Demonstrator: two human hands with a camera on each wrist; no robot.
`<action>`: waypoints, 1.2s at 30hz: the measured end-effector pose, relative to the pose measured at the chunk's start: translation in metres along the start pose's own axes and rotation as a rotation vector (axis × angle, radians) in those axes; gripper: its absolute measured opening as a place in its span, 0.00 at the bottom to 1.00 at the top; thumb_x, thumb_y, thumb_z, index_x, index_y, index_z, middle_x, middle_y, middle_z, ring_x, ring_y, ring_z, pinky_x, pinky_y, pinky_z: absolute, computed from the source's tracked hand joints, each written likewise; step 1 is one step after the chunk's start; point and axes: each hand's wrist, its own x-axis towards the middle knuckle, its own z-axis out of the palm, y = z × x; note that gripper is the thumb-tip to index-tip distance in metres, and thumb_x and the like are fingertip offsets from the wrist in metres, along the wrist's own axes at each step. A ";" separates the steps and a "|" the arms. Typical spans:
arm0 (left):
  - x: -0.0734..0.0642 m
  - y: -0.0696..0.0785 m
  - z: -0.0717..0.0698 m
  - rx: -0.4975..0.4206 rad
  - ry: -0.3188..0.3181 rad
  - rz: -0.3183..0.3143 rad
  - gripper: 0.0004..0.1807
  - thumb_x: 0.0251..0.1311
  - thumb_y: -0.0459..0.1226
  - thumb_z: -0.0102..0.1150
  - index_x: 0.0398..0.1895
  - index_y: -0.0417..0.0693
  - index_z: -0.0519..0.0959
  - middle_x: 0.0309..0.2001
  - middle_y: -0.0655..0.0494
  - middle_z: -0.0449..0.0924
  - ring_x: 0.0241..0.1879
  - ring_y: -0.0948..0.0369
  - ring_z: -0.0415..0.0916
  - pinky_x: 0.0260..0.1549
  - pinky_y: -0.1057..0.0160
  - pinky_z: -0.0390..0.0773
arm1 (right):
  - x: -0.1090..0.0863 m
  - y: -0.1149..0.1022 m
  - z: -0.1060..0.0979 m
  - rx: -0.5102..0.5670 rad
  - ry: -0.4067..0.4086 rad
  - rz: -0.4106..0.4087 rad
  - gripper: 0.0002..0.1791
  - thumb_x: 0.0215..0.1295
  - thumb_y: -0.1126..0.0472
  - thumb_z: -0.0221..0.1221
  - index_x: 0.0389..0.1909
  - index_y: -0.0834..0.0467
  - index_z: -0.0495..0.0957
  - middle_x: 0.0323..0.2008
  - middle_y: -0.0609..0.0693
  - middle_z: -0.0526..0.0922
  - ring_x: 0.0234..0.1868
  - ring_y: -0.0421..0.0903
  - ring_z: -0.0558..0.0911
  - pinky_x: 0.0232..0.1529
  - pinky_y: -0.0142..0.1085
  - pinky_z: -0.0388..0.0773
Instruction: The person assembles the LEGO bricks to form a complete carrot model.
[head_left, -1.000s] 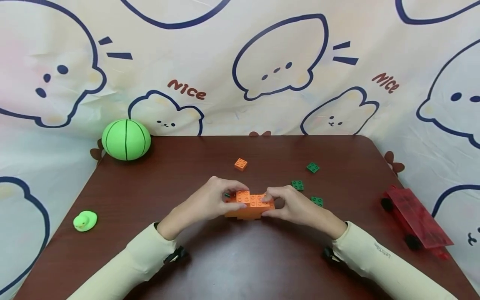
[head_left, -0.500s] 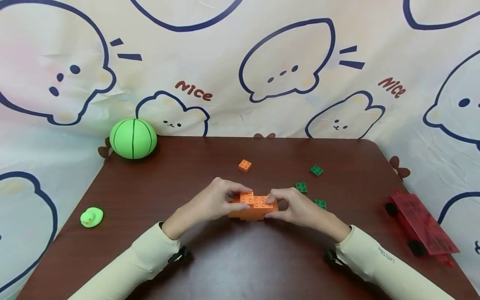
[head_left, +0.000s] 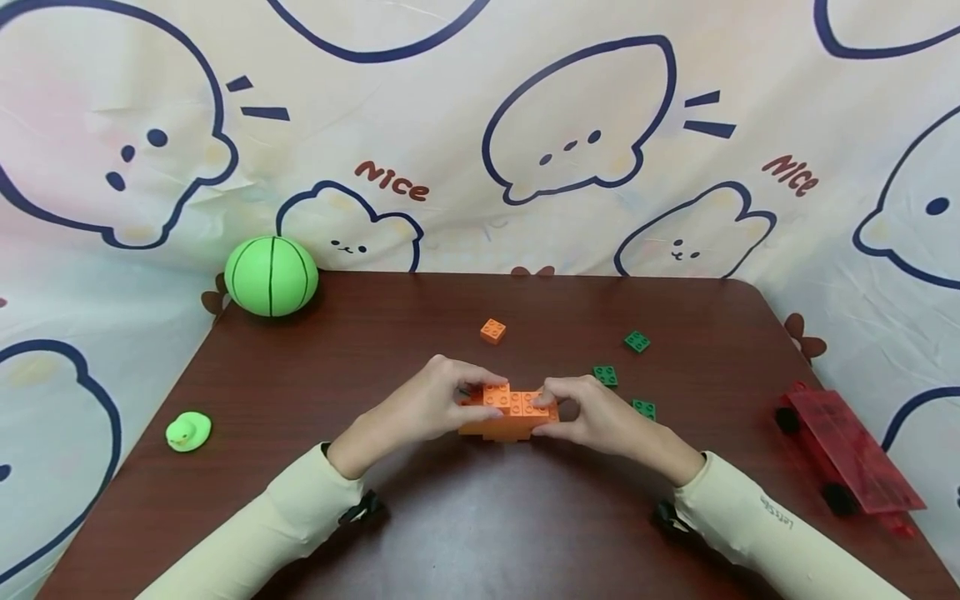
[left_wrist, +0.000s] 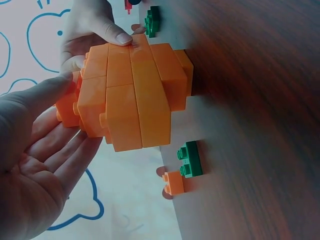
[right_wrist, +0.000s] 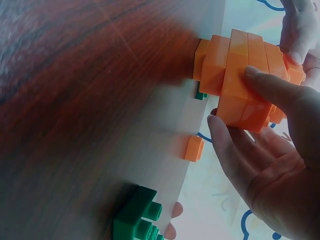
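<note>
A stepped structure of orange building bricks (head_left: 506,427) stands at mid-table, narrower at its base and topped by a small orange brick (head_left: 496,395). My left hand (head_left: 427,402) pinches that top brick between thumb and fingers at the structure's left side. Around the right end curls my right hand (head_left: 592,407), its thumb (right_wrist: 267,82) pressed on the near side and fingers on the far side. From the left wrist view, rows of bricks (left_wrist: 124,112) show stacked in several layers, with studs toward the left palm. The left hand partly hides the structure's left end.
One loose orange brick (head_left: 492,331) lies behind the structure. Green bricks (head_left: 637,341) lie to the right, and another green brick (left_wrist: 191,160) sits behind the left hand. A green ball (head_left: 272,277), a green rubber duck (head_left: 188,432) and a red toy car (head_left: 851,450) rest near the table's edges.
The head view has shifted a little, so everything appears slightly farther right. Both hands keep the same hold on the brick structure.
</note>
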 end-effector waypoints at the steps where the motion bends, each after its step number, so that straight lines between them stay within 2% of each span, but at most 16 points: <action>1: 0.000 0.000 0.000 0.000 0.001 0.006 0.21 0.58 0.38 0.75 0.55 0.43 0.86 0.49 0.52 0.90 0.39 0.65 0.83 0.43 0.63 0.86 | 0.000 0.001 0.000 0.002 -0.001 -0.001 0.15 0.58 0.59 0.75 0.41 0.51 0.80 0.43 0.45 0.89 0.44 0.39 0.87 0.49 0.36 0.86; 10: 0.000 -0.001 0.000 0.012 -0.003 -0.015 0.21 0.59 0.39 0.74 0.56 0.46 0.86 0.51 0.52 0.89 0.40 0.65 0.84 0.43 0.71 0.84 | 0.000 0.001 0.001 0.009 0.004 -0.007 0.16 0.56 0.62 0.76 0.42 0.51 0.80 0.43 0.45 0.89 0.43 0.39 0.87 0.48 0.37 0.86; 18: 0.000 0.000 0.003 -0.032 -0.002 -0.015 0.21 0.59 0.39 0.74 0.56 0.46 0.86 0.51 0.51 0.90 0.40 0.65 0.85 0.44 0.64 0.86 | -0.003 0.001 0.001 0.015 0.004 0.002 0.16 0.56 0.61 0.76 0.41 0.51 0.80 0.43 0.46 0.89 0.43 0.40 0.87 0.49 0.40 0.86; 28: 0.001 -0.002 0.002 -0.051 0.002 -0.018 0.21 0.59 0.38 0.74 0.56 0.45 0.86 0.51 0.52 0.89 0.38 0.65 0.82 0.41 0.63 0.87 | -0.002 0.004 0.001 0.015 0.033 -0.019 0.17 0.54 0.64 0.77 0.40 0.50 0.79 0.43 0.44 0.89 0.42 0.38 0.86 0.46 0.37 0.87; 32: 0.000 -0.003 0.003 -0.066 0.012 -0.021 0.21 0.61 0.40 0.73 0.57 0.47 0.86 0.51 0.53 0.89 0.39 0.65 0.82 0.43 0.61 0.87 | -0.002 0.005 0.002 0.021 0.033 -0.023 0.17 0.55 0.62 0.77 0.40 0.50 0.79 0.44 0.45 0.89 0.42 0.38 0.86 0.46 0.36 0.86; 36: -0.002 -0.005 0.005 -0.068 0.034 -0.021 0.20 0.63 0.43 0.71 0.57 0.49 0.86 0.51 0.56 0.89 0.40 0.68 0.83 0.44 0.64 0.86 | -0.002 0.004 0.002 0.025 0.034 -0.028 0.17 0.55 0.63 0.77 0.39 0.50 0.79 0.44 0.45 0.89 0.43 0.38 0.86 0.46 0.36 0.86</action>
